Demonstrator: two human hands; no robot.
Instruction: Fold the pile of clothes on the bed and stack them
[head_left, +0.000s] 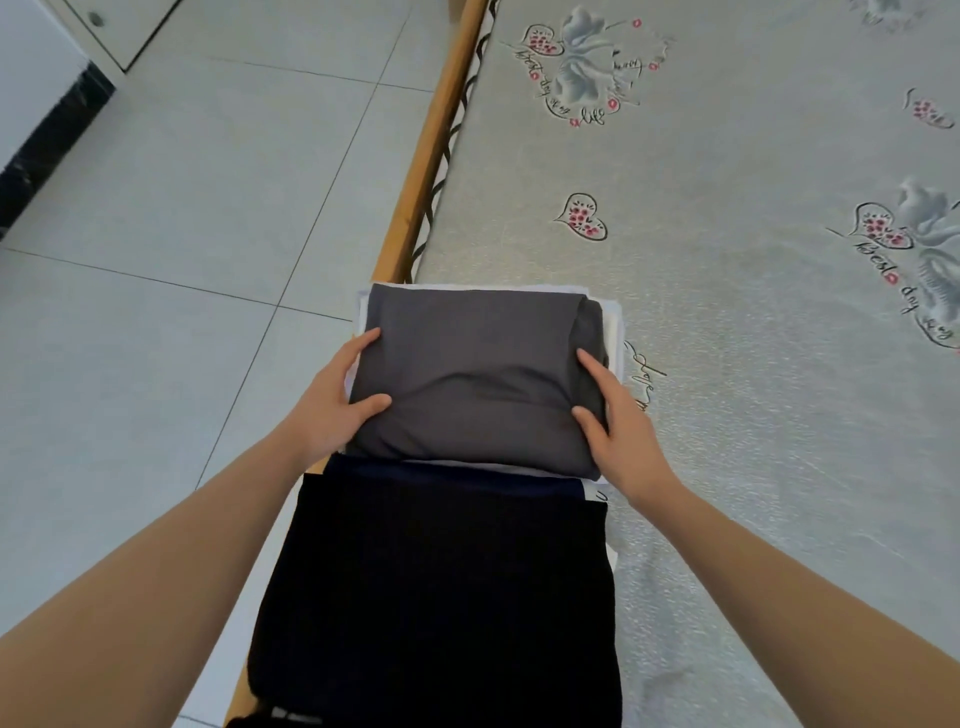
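Bracketing the folded grey garment (475, 374) at both ends, left hand (332, 400) and right hand (618, 421) grip it, squaring it atop white clothes (613, 317) on the bed (753, 208).

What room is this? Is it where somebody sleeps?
Most likely a bedroom. A mattress with heart and flower prints sits in a wooden bed frame, and folded clothes are stacked on it above a tiled floor.

You are in a home bedroom. A bed (727, 260) with a heart-and-flower printed cover fills your right side; its wooden frame rail (431, 156) runs along its left edge, pale tiled floor (208, 208) left of that, a white cabinet (119, 26) beyond.
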